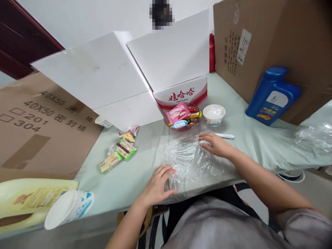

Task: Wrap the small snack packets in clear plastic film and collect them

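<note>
Across the far side of my table (146, 152), a white carton (85, 69) with red lettering on its front blocks the middle, its broad panels raised, and part of a person's head (161, 12) shows above it. A big brown box (38, 138) shuts in the left side, and another brown box (249, 41) stands at the far right with a blue bottle (273, 98) in front of it. Near left are a pale yellow jug (33, 197) and a paper cup (83, 204); a smaller cup (104, 121) sits farther back beside the white carton. Between there and my hands lies a loose cluster of snack packets (126, 148). In front of the carton, a reddish bowl (183, 130) piled with wrapped sweets (178, 114) stands just beside a paper bowl (214, 119), both close to the far edge of the clear plastic sheet (185, 160). A white spoon (225, 136) lies just beyond my right hand (214, 143).

The crumpled sheet spreads flat on the cloth between my hands. My left hand (159, 185) is at its near left edge, my right over its far right part. They are well apart, fingers loosely spread and clamped on nothing; I can't tell how firmly either touches the plastic.
</note>
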Available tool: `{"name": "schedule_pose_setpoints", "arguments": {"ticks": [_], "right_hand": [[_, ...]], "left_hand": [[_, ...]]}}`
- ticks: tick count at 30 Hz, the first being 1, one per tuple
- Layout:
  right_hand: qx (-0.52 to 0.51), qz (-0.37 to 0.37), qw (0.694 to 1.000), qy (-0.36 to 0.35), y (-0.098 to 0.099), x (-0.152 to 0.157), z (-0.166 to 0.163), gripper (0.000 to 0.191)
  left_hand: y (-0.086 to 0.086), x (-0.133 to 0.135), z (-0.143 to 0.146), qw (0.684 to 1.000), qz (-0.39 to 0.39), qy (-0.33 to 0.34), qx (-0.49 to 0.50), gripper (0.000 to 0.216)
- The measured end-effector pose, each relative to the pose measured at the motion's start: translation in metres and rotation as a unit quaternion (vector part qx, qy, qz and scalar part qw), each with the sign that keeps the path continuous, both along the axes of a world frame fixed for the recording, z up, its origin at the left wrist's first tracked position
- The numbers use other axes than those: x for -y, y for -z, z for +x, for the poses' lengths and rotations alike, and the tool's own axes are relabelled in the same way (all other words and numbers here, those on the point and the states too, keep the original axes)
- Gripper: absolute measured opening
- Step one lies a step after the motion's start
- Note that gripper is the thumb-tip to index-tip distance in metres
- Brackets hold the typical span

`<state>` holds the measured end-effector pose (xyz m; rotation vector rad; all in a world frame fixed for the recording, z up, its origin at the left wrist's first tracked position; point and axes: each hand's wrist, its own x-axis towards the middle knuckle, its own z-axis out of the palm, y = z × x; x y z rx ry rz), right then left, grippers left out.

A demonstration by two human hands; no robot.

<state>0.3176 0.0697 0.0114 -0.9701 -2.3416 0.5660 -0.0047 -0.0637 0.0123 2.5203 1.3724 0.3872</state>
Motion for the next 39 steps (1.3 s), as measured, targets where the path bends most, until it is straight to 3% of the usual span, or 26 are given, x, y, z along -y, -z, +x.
{"name": "schedule_pose_setpoints", "arguments": {"ticks": [2,5,7,10,14,19,23,26,31,35,37,39], "right_hand": [[0.009,-0.021,0.998,-0.058,-0.011,0.02,0.011,0.041],[0.093,-0.064,0.979,-0.168,-0.008,0.056,0.031,0.066],[0.128,-0.064,0.977,-0.155,0.003,0.079,0.045,0.062],[0.109,-0.066,0.985,-0.113,0.011,0.107,0.061,0.031],[0.036,-0.127,0.988,-0.076,-0.001,0.123,0.067,0.032],[-0.019,-0.143,0.985,0.097,-0.005,0.101,0.056,0.03],[-0.001,-0.079,0.973,0.217,0.013,0.066,0.039,0.031],[0.079,-0.031,0.959,0.269,0.029,0.048,0.027,0.03],[0.208,-0.012,0.925,0.319,0.044,0.04,0.014,0.031],[0.228,0.002,0.922,0.312,0.047,0.043,0.011,0.031],[0.227,0.007,0.924,0.309,0.048,0.044,0.01,0.031],[0.225,0.009,0.924,0.309,0.049,0.044,0.01,0.03]], "left_hand": [[0.008,0.014,0.006,1.0,-0.008,0.008,-0.017,0.052],[0.018,0.028,0.005,1.0,0.006,0.008,-0.007,0.027],[0.02,0.036,0.003,1.0,0.013,0.015,0.011,0.017],[0.012,0.047,0.004,0.998,-0.002,0.02,0.052,0.02],[-0.004,0.049,0.011,0.991,-0.064,-0.032,0.117,0.015],[-0.005,0.012,0.017,0.969,-0.039,-0.169,0.178,0.012],[0.014,-0.027,0.019,0.949,0.015,-0.264,0.169,0.022],[0.031,-0.044,0.022,0.946,0.051,-0.299,0.117,0.024],[0.045,-0.049,0.024,0.943,0.105,-0.309,0.057,0.024],[0.027,-0.041,0.026,0.916,0.183,-0.35,0.067,0.022],[0.015,-0.035,0.034,0.921,0.221,-0.311,0.084,0.021],[0.01,-0.03,0.046,0.954,0.203,-0.208,0.072,0.024]]}}
